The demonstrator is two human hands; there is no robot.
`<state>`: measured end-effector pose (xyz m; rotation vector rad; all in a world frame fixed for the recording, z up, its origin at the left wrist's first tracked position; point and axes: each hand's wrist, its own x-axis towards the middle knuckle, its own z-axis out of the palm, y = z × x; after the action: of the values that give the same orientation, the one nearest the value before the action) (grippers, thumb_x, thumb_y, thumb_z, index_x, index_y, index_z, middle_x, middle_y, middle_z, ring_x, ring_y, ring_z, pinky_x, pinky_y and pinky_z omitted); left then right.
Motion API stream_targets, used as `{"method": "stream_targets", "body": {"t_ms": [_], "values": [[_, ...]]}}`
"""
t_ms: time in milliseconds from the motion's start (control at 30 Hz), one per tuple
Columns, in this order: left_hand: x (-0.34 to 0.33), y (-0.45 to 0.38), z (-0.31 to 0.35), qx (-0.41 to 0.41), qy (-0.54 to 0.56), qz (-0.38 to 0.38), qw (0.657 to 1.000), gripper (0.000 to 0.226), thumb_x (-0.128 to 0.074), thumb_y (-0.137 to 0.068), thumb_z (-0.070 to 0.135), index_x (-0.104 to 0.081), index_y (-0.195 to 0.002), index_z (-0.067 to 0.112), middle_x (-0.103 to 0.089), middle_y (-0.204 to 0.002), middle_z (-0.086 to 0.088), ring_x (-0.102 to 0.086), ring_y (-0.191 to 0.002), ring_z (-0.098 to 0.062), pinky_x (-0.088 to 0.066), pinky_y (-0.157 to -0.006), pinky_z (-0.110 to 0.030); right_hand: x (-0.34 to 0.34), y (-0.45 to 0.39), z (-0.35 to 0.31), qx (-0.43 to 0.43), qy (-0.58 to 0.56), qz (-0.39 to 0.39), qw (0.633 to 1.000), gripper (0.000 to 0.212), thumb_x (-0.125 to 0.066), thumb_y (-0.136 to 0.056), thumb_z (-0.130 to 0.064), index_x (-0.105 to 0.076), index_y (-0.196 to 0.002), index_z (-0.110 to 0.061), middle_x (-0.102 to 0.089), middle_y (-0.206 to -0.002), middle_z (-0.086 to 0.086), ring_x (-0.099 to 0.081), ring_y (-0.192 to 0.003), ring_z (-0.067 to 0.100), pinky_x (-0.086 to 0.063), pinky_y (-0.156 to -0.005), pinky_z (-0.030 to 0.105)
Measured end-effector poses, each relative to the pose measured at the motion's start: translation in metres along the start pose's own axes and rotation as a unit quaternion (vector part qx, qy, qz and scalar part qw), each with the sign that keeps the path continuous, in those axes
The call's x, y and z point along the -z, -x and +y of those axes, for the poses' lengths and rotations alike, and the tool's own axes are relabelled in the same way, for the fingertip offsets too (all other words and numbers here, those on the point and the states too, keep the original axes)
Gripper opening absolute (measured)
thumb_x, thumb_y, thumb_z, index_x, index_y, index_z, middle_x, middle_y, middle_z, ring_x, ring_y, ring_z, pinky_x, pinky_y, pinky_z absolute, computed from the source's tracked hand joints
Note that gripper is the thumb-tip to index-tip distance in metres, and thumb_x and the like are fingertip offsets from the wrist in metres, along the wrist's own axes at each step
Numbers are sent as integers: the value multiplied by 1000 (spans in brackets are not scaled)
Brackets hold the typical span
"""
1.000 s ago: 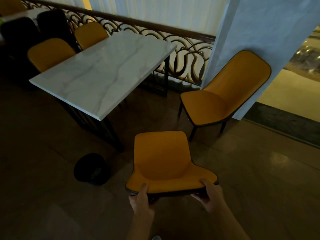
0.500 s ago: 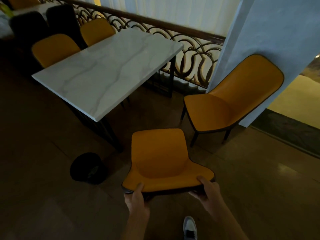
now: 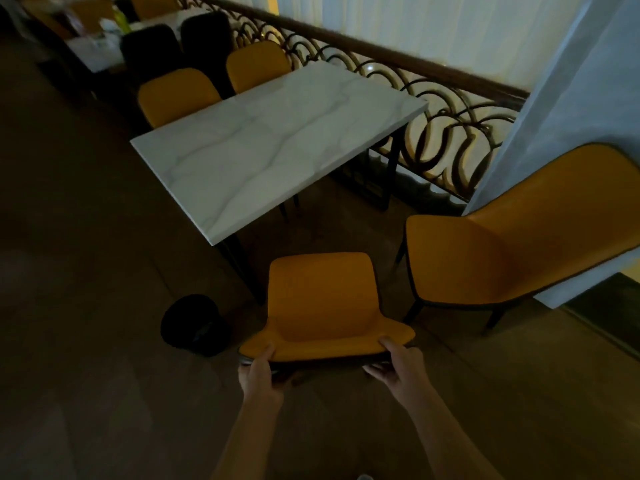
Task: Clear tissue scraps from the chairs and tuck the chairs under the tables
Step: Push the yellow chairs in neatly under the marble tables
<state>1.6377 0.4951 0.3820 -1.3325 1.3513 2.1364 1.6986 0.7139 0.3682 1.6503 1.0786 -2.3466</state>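
Both hands hold the top edge of the near orange chair's (image 3: pixel 320 299) backrest: left hand (image 3: pixel 260 375) and right hand (image 3: pixel 398 367), fingers curled around it. The chair stands on the floor just before the marble counter (image 3: pixel 270 147), not under it. Another orange chair (image 3: pixel 502 251) stands to the right.

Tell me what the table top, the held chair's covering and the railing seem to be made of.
Table top: marble or a marble-look slab, white with grey veins and a dull sheen. Held chair, gripped at its back edge by the left hand and right hand: smooth orange leather or faux leather with dark edge trim. Railing: dark curled metal, probably wrought iron, under what looks like a wooden rail.
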Motion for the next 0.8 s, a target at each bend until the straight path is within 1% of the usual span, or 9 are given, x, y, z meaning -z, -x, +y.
{"method": "stream_targets", "body": {"t_ms": [100,167,233,300,400,467,567,667,800], "values": [[-17,-5,3,2,14,15,1000,59,-74,-85,6,-48,-137,17,-60,-126,-20,-61,-106,-46,-52,-84,-67,-6,-14,-21,1,21,-6,1000,35,-71,-87,-7,-50,-115,-7,-55,-117,25,-60,-102,42,-58,-78,58],[-28,-8,4,-3,21,19,1000,59,-74,-85,7,-48,-137,17,-60,-126,-20,-61,-103,-45,-54,-80,-64,-12,-21,-36,0,26,-12,1000,42,-72,-85,-8,-48,-120,-10,-54,-119,24,-60,-103,42,-59,-73,57],[-39,-10,6,-4,25,17,1000,57,-74,-86,9,-48,-136,17,-59,-126,-20,-61,-103,-44,-55,-77,-61,-19,-30,-49,1,35,-23,999,42,-72,-85,-8,-48,-120,-11,-55,-119,24,-60,-103,42,-59,-72,56],[-50,-17,8,-5,27,16,999,56,-74,-87,11,-46,-135,18,-57,-127,-20,-60,-105,-45,-55,-74,-60,-26,-40,-63,4,39,-39,998,40,-71,-86,-8,-49,-120,-9,-56,-118,25,-60,-102,42,-58,-73,56],[-69,-26,15,-11,32,20,999,55,-74,-87,12,-45,-134,20,-56,-128,-19,-59,-104,-43,-54,-63,-52,-39,-57,-83,11,45,-62,997,41,-71,-86,-8,-50,-122,-8,-56,-118,27,-61,-103,42,-58,-79,58],[-84,-34,20,-15,36,19,999,57,-74,-87,13,-45,-135,20,-56,-129,-20,-60,-106,-42,-54,-62,-50,-50,-69,-97,13,54,-68,996,39,-69,-88,-8,-51,-122,-6,-56,-119,27,-60,-103,43,-56,-84,61],[-109,-46,28,-23,49,17,998,60,-77,-84,14,-45,-135,22,-57,-128,-18,-60,-108,-42,-56,-64,-50,-68,-89,-122,17,68,-73,995,38,-69,-88,-9,-51,-122,-6,-57,-119,27,-61,-103,43,-58,-78,58],[-138,-59,34,-24,66,22,997,58,-77,-84,13,-44,-131,25,-56,-125,-15,-59,-108,-40,-56,-65,-51,-85,-108,-153,17,99,-83,991,31,-66,-91,-10,-55,-119,-4,-56,-121,27,-60,-106,43,-56,-84,61],[-180,-77,41,-22,88,39,995,61,-77,-84,13,-45,-134,25,-57,-128,-12,-58,-111,-40,-54,-85,-63,-110,-131,-199,3,137,-77,988,23,-66,-92,-11,-57,-112,-4,-56,-119,25,-58,-109,44,-51,-92,63]]}}
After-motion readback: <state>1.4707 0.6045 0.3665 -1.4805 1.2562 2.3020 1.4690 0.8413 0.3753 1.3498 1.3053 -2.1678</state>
